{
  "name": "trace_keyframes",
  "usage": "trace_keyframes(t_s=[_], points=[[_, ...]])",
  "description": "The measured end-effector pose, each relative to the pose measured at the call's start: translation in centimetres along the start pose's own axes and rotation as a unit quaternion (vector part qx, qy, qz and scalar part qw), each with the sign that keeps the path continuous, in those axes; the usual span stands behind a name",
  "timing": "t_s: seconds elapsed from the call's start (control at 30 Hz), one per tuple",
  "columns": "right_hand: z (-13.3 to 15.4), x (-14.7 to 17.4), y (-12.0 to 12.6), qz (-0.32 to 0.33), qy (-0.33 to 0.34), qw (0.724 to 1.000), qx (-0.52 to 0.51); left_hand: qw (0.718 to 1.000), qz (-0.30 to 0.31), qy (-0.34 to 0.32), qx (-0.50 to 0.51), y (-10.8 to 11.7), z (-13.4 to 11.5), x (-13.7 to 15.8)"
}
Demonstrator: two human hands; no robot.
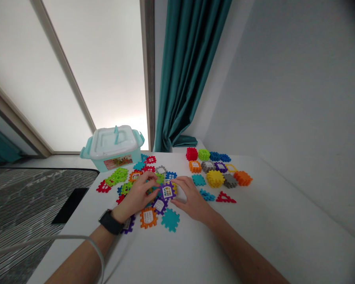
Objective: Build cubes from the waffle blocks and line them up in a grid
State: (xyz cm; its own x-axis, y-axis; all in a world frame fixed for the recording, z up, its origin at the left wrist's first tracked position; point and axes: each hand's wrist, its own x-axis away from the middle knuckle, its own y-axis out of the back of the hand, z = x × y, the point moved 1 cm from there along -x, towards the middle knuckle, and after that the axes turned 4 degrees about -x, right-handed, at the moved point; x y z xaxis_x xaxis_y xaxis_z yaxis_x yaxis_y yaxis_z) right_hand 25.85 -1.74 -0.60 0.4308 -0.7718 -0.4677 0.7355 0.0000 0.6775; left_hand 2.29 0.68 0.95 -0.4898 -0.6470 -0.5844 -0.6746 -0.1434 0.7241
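Note:
A purple square building tile with a white window grid is between the thumb and fingers of my right hand, which grips it at the right side. My left hand, with a black watch on the wrist, is over the pile at the tile's left edge. Its fingers are bent and apart, and I cannot tell whether their tips touch the tile. Just below lie another purple tile, an orange tile and a teal tile. Part of the pile is hidden under my left hand.
To the right are sorted stacks, among them a yellow stack, a red stack and an orange stack, plus a red triangle frame. A lidded teal box stands at the back left. A pale cable crosses the lower left.

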Motion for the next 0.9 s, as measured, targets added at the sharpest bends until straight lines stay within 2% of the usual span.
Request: trace_keyframes(t_s=[0.33,0.63,0.9], points=[[-0.3,0.0,0.4,0.036,0.016,0.999,0.001,1.0,0.004,-0.019,-0.009,-0.1,0.3,0.2],[-0.4,0.0,0.5,0.013,0.02,1.0,-0.016,0.998,0.064,-0.013,-0.015,0.3,-0.9,0.1],[-0.2,0.0,0.5,0.006,0.025,1.0,0.004,0.998,0.046,-0.025,-0.023,-0.1,-0.8,0.2]])
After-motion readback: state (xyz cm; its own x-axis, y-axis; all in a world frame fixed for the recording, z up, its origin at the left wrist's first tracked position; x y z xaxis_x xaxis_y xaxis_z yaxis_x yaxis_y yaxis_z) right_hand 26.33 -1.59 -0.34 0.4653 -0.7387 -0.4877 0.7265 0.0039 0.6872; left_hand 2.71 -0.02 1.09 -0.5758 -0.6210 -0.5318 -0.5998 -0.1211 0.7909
